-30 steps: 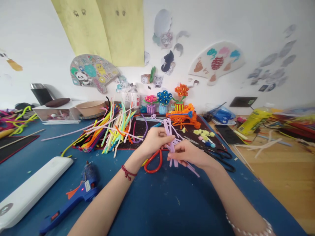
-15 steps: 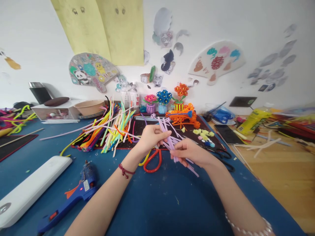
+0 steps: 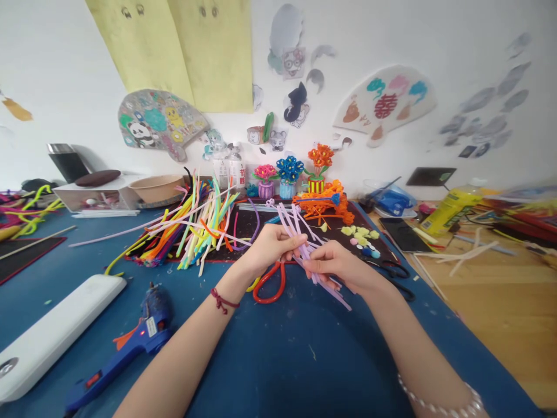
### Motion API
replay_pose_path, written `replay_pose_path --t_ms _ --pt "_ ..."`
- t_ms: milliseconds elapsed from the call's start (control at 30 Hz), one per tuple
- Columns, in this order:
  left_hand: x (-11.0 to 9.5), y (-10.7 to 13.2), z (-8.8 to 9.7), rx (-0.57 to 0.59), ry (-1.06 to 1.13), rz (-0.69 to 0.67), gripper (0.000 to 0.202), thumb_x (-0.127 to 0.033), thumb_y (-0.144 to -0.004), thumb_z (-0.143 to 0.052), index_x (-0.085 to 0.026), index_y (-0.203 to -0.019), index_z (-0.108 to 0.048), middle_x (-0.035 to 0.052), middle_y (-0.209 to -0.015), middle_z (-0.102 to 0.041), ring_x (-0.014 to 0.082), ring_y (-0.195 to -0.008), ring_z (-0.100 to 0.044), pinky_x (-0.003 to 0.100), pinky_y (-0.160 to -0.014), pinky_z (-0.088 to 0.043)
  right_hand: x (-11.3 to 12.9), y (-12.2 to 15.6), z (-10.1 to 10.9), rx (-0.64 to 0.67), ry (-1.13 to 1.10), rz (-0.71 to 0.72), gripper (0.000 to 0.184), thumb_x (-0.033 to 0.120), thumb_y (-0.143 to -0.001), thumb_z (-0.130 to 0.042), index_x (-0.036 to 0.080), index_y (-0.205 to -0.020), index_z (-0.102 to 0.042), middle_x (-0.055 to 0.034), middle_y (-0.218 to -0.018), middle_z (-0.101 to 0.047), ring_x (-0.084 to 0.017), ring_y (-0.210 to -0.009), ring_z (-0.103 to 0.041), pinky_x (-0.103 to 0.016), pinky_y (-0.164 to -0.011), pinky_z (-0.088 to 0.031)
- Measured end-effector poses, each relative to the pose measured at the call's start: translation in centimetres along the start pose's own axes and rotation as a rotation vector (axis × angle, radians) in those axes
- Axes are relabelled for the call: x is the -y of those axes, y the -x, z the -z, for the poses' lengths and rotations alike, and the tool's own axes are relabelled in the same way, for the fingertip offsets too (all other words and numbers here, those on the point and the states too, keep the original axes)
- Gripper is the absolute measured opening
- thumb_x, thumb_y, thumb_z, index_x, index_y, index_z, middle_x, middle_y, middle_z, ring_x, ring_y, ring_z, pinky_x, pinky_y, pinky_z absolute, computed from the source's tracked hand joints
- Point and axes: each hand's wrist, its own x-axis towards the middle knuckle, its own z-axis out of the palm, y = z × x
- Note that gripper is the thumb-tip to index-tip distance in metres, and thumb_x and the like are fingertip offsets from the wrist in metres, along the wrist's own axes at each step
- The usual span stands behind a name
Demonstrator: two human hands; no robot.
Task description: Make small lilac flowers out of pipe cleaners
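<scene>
Several lilac pipe cleaners (image 3: 327, 289) run slantwise between my two hands, above the blue table. My left hand (image 3: 278, 247) pinches them with thumb and forefinger near the middle. Close beside it, my right hand (image 3: 333, 264) is closed round their lower part, its lower fingers partly hidden. The upper ends fan out past the left fingers; the lower ends stick out below the right hand. Just under the left hand lies a red-handled tool (image 3: 270, 285), its far part covered. Black scissors handles (image 3: 398, 278) rest right of my right hand.
A heap of multicoloured pipe cleaners (image 3: 204, 226) lies at left. Nearer stand a blue glue gun (image 3: 143, 334) and a white lamp-like bar (image 3: 65, 337). Behind are small flower pots (image 3: 288, 190), orange pipe-cleaner pieces (image 3: 335, 203), pompoms (image 3: 359, 234) and a phone (image 3: 404, 236).
My hands have come slightly closer together on the lilac pipe cleaners, and the bundle lies more slanted. The view has shifted slightly.
</scene>
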Motion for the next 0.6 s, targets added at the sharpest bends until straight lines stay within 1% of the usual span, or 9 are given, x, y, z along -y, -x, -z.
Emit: replay_pose_path --t_ms 100,233,300,433,533,600 --pt "-0.1 0.0 0.0 -0.015 0.007 0.038 0.044 -0.048 -0.072 -0.076 -0.011 -0.054 -0.06 -0.003 -0.044 -0.051 0.0033 -0.038 -0.041 0.017 -0.038 -0.029 0.1 0.1 0.0 0.009 -0.004 -0.015 0.035 0.042 -0.073 -0.075 0.01 -0.059 -0.067 0.003 -0.039 -0.05 -0.005 -0.029 -0.038 -0.018 -0.031 -0.026" --pt "-0.2 0.1 -0.3 0.001 0.079 0.027 0.036 -0.045 -0.071 -0.077 -0.012 -0.065 -0.064 -0.0032 -0.051 -0.055 0.0033 -0.043 -0.043 0.016 -0.04 -0.03 0.1 0.1 0.1 0.004 0.002 -0.002 0.036 0.042 -0.074 -0.074 0.01 -0.059 -0.067 0.0024 -0.039 -0.051 -0.005 -0.03 -0.038 -0.018 -0.032 -0.026" --pt "-0.2 0.1 -0.6 -0.033 0.069 -0.009 0.035 -0.044 -0.07 -0.078 -0.012 -0.067 -0.065 -0.0026 -0.054 -0.057 0.0039 -0.046 -0.044 0.017 -0.042 -0.032 0.0 0.1 0.1 -0.003 0.008 0.001 0.036 0.042 -0.075 -0.073 0.01 -0.059 -0.067 0.0028 -0.039 -0.05 -0.005 -0.03 -0.038 -0.018 -0.032 -0.026" --pt "-0.3 0.1 -1.3 -0.149 0.029 -0.067 0.033 -0.043 -0.069 -0.078 -0.012 -0.067 -0.065 -0.0023 -0.054 -0.057 0.0052 -0.047 -0.045 0.018 -0.044 -0.033 -0.1 0.0 0.3 -0.013 0.017 0.0 0.037 0.043 -0.076 -0.072 0.011 -0.06 -0.066 0.0036 -0.038 -0.048 -0.005 -0.029 -0.038 -0.019 -0.032 -0.025" --pt "-0.6 0.2 -1.5 -0.149 0.08 -0.056 0.032 -0.041 -0.069 -0.078 -0.012 -0.071 -0.067 -0.0026 -0.056 -0.057 0.0051 -0.048 -0.045 0.018 -0.045 -0.034 -0.2 0.0 0.4 -0.01 0.015 0.009 0.036 0.044 -0.076 -0.072 0.011 -0.061 -0.066 0.0035 -0.038 -0.049 -0.005 -0.03 -0.038 -0.019 -0.033 -0.024" --pt "-0.6 0.2 -1.6 -0.14 0.132 -0.047 0.032 -0.04 -0.069 -0.079 -0.011 -0.07 -0.066 -0.0026 -0.057 -0.057 0.0048 -0.049 -0.046 0.018 -0.047 -0.035 -0.2 0.1 0.5 -0.016 0.006 0.007 0.037 0.044 -0.076 -0.073 0.011 -0.061 -0.066 0.0035 -0.038 -0.049 -0.005 -0.029 -0.039 -0.019 -0.032 -0.024"
